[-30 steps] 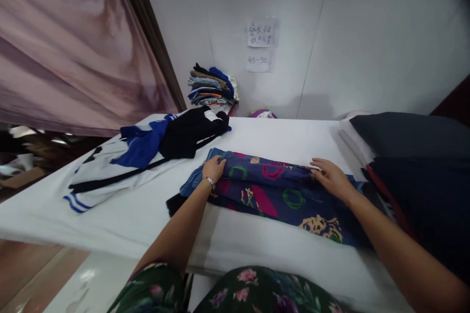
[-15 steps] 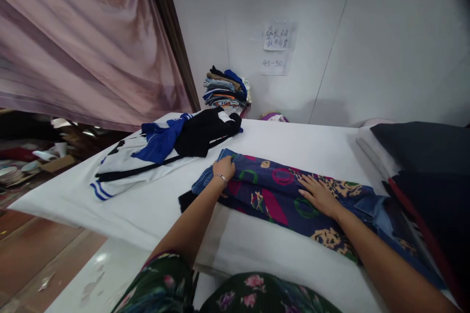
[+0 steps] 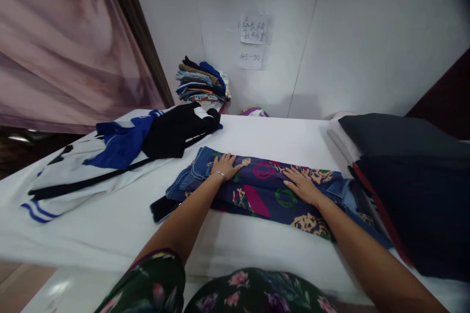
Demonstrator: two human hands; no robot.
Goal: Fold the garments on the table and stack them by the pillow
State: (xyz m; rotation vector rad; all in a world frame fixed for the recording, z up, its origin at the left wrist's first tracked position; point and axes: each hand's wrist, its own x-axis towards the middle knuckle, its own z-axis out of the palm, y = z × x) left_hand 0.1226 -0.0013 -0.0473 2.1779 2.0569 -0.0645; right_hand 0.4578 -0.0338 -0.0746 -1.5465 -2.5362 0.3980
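A folded denim garment [image 3: 253,200] with a colourful printed face lies lengthwise on the white table. My left hand [image 3: 224,166] rests flat on its left part, close to the blue denim end, fingers spread. On its middle right part lies my right hand [image 3: 301,186], also flat with the fingers apart. Neither hand grips the cloth. A black phone-like object [image 3: 164,208] sticks out beside the garment's left end, partly covered by it. The garment's right end runs up to a stack of dark folded cloth [image 3: 422,181].
A white, blue and black garment [image 3: 121,146] is spread on the left of the white table [image 3: 279,132]. Behind stands a pile of folded clothes [image 3: 201,83] by the wall, which bears paper signs [image 3: 253,41]. A pink curtain [image 3: 66,49] hangs at the left.
My left hand has let go of the garment's left end and now lies flat on the print. That denim end is folded over more visibly. The view has swung to the right.
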